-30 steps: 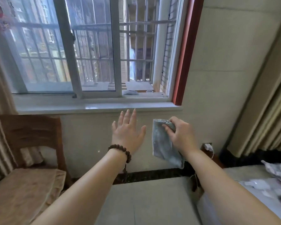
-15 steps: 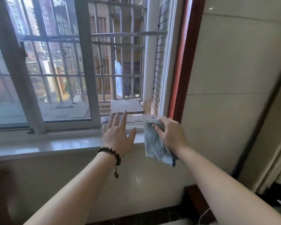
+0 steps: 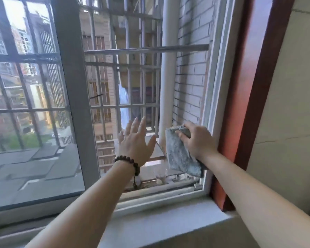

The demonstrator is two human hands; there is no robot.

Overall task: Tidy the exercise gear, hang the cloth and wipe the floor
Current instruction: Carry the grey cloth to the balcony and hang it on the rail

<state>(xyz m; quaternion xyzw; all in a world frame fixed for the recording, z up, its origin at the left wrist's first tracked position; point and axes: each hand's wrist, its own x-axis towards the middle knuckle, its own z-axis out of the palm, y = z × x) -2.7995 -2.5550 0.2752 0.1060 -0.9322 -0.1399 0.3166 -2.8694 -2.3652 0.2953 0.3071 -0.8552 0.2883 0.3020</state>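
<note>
Right hand: my right hand [image 3: 195, 140] is raised before the open half of the window, fingers curled over the top edge of the cloth [image 3: 180, 154] and gripping it.
Cloth: grey-blue, mottled, folded into a rough rectangle; it hangs down from my grip, lower corner level with my right wrist, in the air above the window track and touching nothing else that I can see.
Left hand: my left hand [image 3: 135, 143] is held up just beside the cloth, apart from it, back toward the camera, fingers straight and spread, thumb out toward the cloth. It holds nothing.
Bracelet: a dark beaded bracelet [image 3: 131, 162] circles my left wrist, a small tassel hanging below it.
Window: the sliding pane [image 3: 30, 97] covers the left half; its grey upright frame stands left of my left hand. The right half is open.
Grille: metal bars [image 3: 145, 50] cross the opening outside, beyond both hands; I cannot tell whether my fingertips reach them.
Pipe: a white vertical pipe [image 3: 168, 77] runs outside between the bars and a pale brick wall [image 3: 191, 65].
Sill: a pale stone sill [image 3: 168, 217] lies under both forearms.
Right side: a red-brown wooden jamb [image 3: 254, 77] borders the window, with a cream wall [image 3: 290, 122] beyond it.
</note>
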